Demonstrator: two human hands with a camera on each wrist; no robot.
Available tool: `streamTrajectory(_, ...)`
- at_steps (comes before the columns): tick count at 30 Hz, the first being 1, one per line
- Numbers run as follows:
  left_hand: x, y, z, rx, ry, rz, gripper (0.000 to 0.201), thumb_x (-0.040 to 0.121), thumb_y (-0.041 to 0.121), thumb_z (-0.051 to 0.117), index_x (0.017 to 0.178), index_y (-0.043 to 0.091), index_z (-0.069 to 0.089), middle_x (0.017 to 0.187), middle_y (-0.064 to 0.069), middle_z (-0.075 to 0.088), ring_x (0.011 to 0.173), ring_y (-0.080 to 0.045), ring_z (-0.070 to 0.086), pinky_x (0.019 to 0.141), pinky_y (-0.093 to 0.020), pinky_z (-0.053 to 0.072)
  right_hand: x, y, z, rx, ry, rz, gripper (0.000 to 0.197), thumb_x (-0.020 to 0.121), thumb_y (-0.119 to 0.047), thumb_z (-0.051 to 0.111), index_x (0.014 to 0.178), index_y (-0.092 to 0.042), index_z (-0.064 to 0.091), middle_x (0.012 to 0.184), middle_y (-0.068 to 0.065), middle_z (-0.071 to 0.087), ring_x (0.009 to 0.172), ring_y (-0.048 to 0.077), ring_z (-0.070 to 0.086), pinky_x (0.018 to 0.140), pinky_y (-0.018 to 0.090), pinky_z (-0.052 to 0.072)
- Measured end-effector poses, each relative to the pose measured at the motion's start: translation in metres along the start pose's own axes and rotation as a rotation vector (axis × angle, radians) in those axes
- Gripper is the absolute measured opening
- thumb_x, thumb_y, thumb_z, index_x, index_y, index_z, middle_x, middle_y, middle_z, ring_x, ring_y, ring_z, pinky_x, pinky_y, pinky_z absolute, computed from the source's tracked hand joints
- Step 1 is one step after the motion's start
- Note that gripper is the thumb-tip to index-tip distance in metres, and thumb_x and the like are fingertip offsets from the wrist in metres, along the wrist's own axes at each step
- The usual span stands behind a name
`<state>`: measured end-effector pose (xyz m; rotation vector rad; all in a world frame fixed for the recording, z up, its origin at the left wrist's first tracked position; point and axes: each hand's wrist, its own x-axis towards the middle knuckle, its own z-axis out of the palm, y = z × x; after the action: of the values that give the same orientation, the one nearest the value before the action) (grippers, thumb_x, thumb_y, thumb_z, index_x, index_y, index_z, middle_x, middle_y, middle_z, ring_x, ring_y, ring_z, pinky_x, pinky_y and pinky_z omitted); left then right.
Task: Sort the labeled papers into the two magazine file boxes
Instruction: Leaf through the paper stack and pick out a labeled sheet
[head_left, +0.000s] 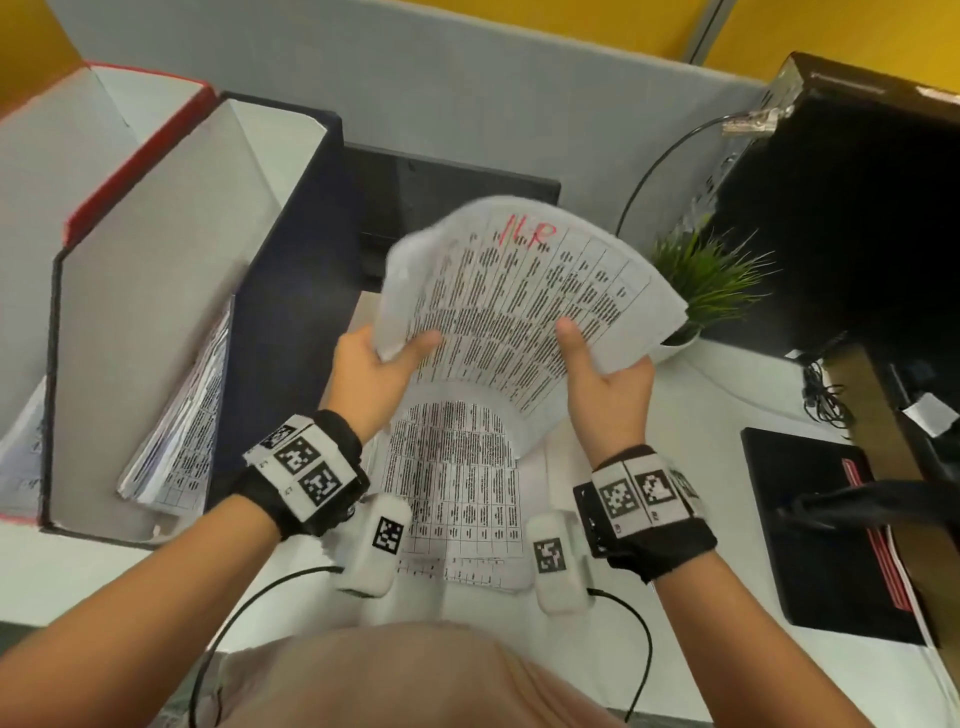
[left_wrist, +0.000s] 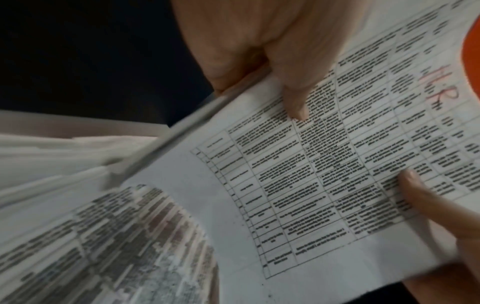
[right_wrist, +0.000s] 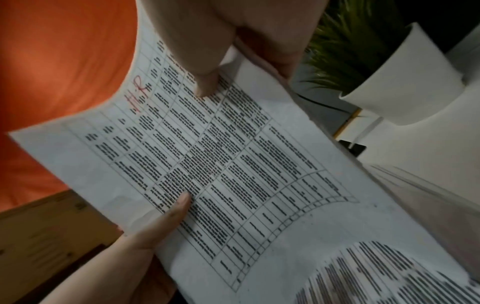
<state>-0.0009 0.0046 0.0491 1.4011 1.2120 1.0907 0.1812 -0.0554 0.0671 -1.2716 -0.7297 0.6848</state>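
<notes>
Risk 1, misfiling: the held sheet (head_left: 524, 306) carries a red handwritten label that appears to read "H.R", but blur in all three views leaves the reading uncertain. No label is visible on either box, so the correct destination cannot be confirmed from these views.

Risk 2, snagging: the sheet is bowed and its far edge droops. If fed at an angle, that edge could fold against the papers already leaning inside the dark blue file box (head_left: 291, 249). The red file box (head_left: 140, 150) stands touching it on the left.

Risk 3, slipping: each grip covers only a near corner.

Position: the left hand (head_left: 371, 366) pinches the sheet's left edge, thumb on top. The right hand (head_left: 605, 387) pinches the right edge likewise. The sheet is held raised above the remaining stack (head_left: 457, 493) on the desk (head_left: 727, 395), to the right of both boxes.
</notes>
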Motion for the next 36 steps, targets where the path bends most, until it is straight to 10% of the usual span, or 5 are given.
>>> streamTrajectory(10,-0.011,-0.024,0.010,0.019,-0.021,-0.118,0.026,0.083,0.011,0.068,0.106,0.019,0.060,0.102,0.000,0.066,0.084,0.003,0.059,0.066,-0.001,0.046,-0.025,0.037,0.003,-0.195,-0.078,0.163,0.037,0.084,-0.011,0.065,0.120,-0.014,0.057,0.102,-0.015,0.061,0.098,0.002,0.058,0.084,0.014,0.048)
streamTrajectory(20,0.009,0.088,-0.073,0.229,0.058,0.032,0.035,0.083,0.022,0.069,0.102,-0.006,0.064,0.103,-0.026,0.066,0.096,-0.036,0.064,0.083,-0.052,0.052,-0.003,0.012,-0.003,-0.220,-0.273,-0.090,0.041,0.075,-0.008,0.072,0.101,-0.033,0.054,0.090,-0.005,0.065,0.075,-0.004,0.061,0.064,0.005,0.047)
streamTrajectory(26,0.019,0.124,-0.194,0.354,0.245,-0.130,0.027,0.076,0.034,0.073,0.102,0.028,0.066,0.090,0.016,0.069,0.074,0.008,0.063,0.055,-0.010,0.047,-0.008,0.067,-0.029,-0.414,-0.292,0.091,0.049,0.071,-0.008,0.076,0.110,-0.025,0.054,0.098,0.014,0.062,0.085,0.024,0.059,0.057,0.002,0.047)
streamTrajectory(32,0.023,0.105,-0.274,0.494,0.369,-0.308,0.032,0.073,0.031,0.077,0.102,0.023,0.067,0.089,0.012,0.069,0.081,-0.002,0.062,0.076,-0.026,0.045,-0.011,0.103,-0.051,-0.678,-0.235,0.166,0.054,0.065,-0.004,0.081,0.113,-0.009,0.057,0.102,0.025,0.060,0.090,0.031,0.054,0.063,-0.004,0.036)
streamTrajectory(36,0.034,0.081,-0.300,0.702,0.354,-0.395,0.040,0.071,0.033,0.079,0.104,0.014,0.067,0.096,-0.002,0.068,0.083,-0.016,0.062,0.079,-0.033,0.047,-0.018,0.110,-0.055,-0.863,-0.233,0.206,0.075,0.054,-0.013,0.089,0.120,-0.008,0.055,0.106,0.027,0.062,0.094,0.037,0.059,0.089,0.037,0.048)
